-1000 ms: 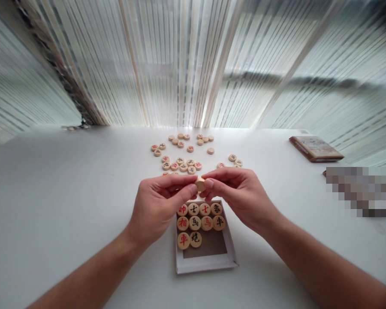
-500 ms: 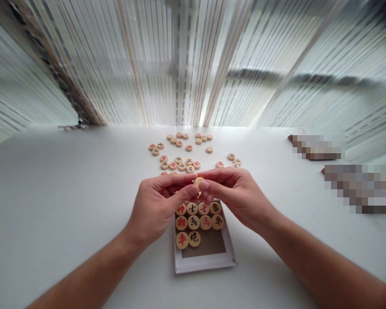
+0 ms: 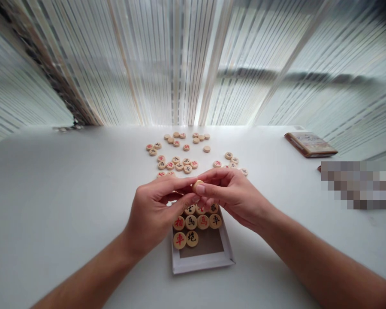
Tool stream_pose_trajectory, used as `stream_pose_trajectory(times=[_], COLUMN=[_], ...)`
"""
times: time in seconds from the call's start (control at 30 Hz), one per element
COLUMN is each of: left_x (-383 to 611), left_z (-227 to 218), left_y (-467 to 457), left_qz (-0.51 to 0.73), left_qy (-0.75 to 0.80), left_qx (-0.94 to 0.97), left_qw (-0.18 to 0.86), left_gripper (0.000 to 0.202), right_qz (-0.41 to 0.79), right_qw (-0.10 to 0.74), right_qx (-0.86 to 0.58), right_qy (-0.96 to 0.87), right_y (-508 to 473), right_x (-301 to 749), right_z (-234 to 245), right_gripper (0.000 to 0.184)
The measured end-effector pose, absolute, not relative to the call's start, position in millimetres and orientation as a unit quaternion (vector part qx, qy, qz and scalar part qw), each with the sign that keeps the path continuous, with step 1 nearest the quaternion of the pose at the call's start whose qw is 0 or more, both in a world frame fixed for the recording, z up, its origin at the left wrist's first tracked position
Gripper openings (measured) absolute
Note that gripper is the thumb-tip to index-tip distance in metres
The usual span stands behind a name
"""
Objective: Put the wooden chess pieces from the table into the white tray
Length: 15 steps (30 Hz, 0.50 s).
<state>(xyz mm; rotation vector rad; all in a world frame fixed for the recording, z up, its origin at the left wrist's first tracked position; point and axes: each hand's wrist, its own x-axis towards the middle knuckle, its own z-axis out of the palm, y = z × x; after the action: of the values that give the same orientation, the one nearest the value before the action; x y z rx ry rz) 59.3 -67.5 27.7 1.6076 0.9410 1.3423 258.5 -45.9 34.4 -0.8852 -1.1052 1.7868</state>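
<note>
Above the shallow tray on the white table, in the head view, I watch one wooden piece held up between two hands. The right hand pinches it between thumb and fingers. The left hand has its fingertips up at the other side, thumb lower down; I cannot tell whether it grips as well.

Compared with a second ago, the right hand's thumb lies further across the wooden piece, the left hand's thumb sits lower, and the left hand now covers the tray's far left corner. I judge that to be a change of grip: the rows I can see in the tray look the same, with nothing added.

Counting, I make out nine tray pieces, five marked black and four red: three in the far row, four in the middle, two in the near row with bare floor to their right. Loose pieces lie beyond the hands: nine at the back, two singles, a trio, a cluster of eight, two close behind the left hand, and at least six at right, some partly hidden. Further right are one brown box and one pixelated object.
</note>
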Motion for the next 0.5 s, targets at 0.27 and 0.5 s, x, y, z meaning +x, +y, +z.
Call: stream_pose_trajectory(times=[0.27, 0.5], left_x=[56.9, 55.6], left_z=[29.5, 26.9], left_y=[-66.8, -67.7], left_qz=[0.521, 0.502], left_qy=[0.354, 0.345], left_qx=[0.706, 0.737], left_qw=[0.324, 0.294], left_gripper=[0.031, 0.042], right_qz=[0.709, 0.711], right_qw=[0.429, 0.430], right_qx=[-0.335, -0.334], right_qy=[-0.448, -0.445], right_y=[-46.0, -48.3], right_x=[258.4, 255.3], right_z=[31.9, 30.2], right_gripper=[0.032, 0.032])
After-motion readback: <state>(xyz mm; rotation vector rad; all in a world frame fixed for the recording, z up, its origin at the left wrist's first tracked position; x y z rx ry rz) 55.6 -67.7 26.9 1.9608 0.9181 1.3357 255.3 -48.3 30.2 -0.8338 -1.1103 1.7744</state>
